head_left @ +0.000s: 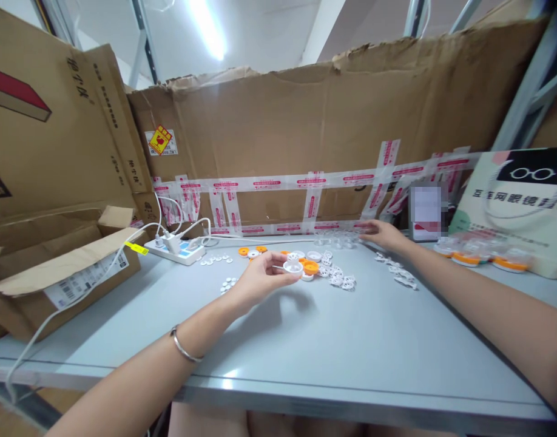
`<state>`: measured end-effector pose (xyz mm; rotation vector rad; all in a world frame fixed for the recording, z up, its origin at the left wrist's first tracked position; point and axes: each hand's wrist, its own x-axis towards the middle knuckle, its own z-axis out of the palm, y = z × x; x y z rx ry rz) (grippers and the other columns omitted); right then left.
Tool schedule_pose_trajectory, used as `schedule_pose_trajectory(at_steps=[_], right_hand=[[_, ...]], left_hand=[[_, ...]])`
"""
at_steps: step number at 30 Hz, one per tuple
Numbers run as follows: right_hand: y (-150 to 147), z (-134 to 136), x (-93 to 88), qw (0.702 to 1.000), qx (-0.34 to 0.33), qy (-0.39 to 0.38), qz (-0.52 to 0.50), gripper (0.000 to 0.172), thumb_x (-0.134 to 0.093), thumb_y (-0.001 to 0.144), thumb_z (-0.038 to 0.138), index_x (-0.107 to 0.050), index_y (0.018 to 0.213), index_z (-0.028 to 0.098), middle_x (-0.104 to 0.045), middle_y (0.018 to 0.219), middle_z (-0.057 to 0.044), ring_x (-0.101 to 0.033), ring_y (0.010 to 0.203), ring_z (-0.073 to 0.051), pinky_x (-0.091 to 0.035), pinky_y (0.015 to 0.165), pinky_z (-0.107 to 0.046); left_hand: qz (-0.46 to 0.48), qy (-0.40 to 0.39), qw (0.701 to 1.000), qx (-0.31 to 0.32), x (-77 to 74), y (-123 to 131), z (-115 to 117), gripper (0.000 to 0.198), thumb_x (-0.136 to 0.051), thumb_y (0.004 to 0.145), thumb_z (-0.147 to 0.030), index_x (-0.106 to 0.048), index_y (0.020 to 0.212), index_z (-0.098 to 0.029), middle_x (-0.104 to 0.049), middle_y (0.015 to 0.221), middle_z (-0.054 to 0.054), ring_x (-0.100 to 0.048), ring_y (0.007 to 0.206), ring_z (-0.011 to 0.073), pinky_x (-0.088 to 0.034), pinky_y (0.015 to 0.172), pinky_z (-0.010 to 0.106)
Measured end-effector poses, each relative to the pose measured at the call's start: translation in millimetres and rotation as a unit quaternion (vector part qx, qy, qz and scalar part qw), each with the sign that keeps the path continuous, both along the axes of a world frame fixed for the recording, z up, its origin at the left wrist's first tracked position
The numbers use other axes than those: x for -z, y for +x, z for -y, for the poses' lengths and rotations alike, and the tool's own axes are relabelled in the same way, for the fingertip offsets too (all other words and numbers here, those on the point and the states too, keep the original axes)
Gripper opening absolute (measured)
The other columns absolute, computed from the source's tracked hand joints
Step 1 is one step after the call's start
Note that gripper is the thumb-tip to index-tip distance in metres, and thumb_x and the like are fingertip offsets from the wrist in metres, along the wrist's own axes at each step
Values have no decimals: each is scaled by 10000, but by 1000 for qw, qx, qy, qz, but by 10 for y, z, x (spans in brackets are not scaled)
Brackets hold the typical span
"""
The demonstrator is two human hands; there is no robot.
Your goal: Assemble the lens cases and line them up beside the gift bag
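Observation:
My left hand is closed around a small white plastic cup-shaped piece, held above the table with its hollow side showing. Just behind it lie an orange round piece and several white round ones. My right hand reaches to the back of the table, fingers stretched out and apart at the right end of a row of clear plastic covers. Whether its fingertips touch a cover is hard to make out. White openwork pieces lie between the hands, with more white pieces below my right wrist.
Small white discs lie left of my left hand. A power strip with cables sits at the back left, beside an open carton. A phone, orange-based clear-topped items and a paper bag stand right. Cardboard walls the back.

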<state>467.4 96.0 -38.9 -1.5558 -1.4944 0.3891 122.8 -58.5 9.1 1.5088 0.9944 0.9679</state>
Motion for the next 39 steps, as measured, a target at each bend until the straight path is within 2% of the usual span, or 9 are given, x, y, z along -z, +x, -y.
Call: schedule_pose_trajectory(at_steps=[4,8,10,12,14,17,20,29,39], right_hand=[[-6,152,-122,998,60,21,-1,241,-670,580,190,-610,813,170,-668,753,-111,-624,852,-318,-446,799,-456],[-253,470,-449,995,66,70,-10,338,-626,666,299,-587,990,211,-654,880,-92,-609,880,-273,-464,761,-404],[-530,716,-622,994,-17,92,-53,340,-634,674,337,-596,992,221,-649,889,-68,-618,813,-229,-481,710,-362],[-861,988,-753,977,-143,113,-115,339,-651,676,357,-609,986,228,-646,877,-40,-615,807,-193,-472,754,-344],[-1168,1237,-821,955,-223,117,-159,332,-663,681,359,-615,987,239,-646,835,-16,-612,817,-167,-461,796,-335],[-1464,1487,-820,929,-288,114,-202,303,-678,680,343,-626,958,238,-647,819,-4,-613,817,-151,-468,806,-326],[-1564,1591,-767,919,-320,93,-212,302,-671,693,333,-621,973,233,-657,849,-15,-616,822,-155,-494,769,-322],[-1580,1662,-677,929,-328,16,-173,311,-652,714,355,-609,1003,251,-678,874,-21,-639,796,-167,-522,685,-306],[-1594,1678,-658,927,-336,12,-166,320,-648,712,375,-609,1002,245,-685,891,-34,-642,801,-185,-534,645,-317]], left_hand=[[28,-5,1000,4,-15,-15,14,366,-723,637,-239,-543,943,-151,-613,947,73,-575,841,147,-417,816,313],[35,3,999,30,-6,-16,27,365,-696,677,-268,-570,1002,-162,-601,1063,86,-560,946,171,-396,865,322],[43,12,997,62,1,-8,34,347,-675,702,-285,-589,1018,-170,-611,1077,84,-561,974,181,-390,881,324],[59,26,994,91,0,-1,42,319,-651,726,-301,-614,1017,-176,-627,1076,77,-562,997,190,-383,900,325],[78,35,991,105,-10,-1,51,315,-641,736,-309,-624,1023,-180,-634,1078,70,-561,1014,196,-377,918,328],[98,34,990,91,-26,-6,61,350,-664,718,-307,-608,1039,-180,-636,1072,67,-566,1012,201,-385,920,337],[90,23,994,62,-25,-6,66,374,-694,690,-303,-584,1020,-167,-632,1048,78,-574,988,200,-404,898,345],[71,30,995,57,-30,11,88,344,-686,700,-303,-557,975,-141,-624,1028,91,-592,931,181,-412,880,348],[76,33,995,60,-27,32,84,316,-691,693,-289,-561,940,-141,-644,998,81,-609,903,174,-426,859,339]])
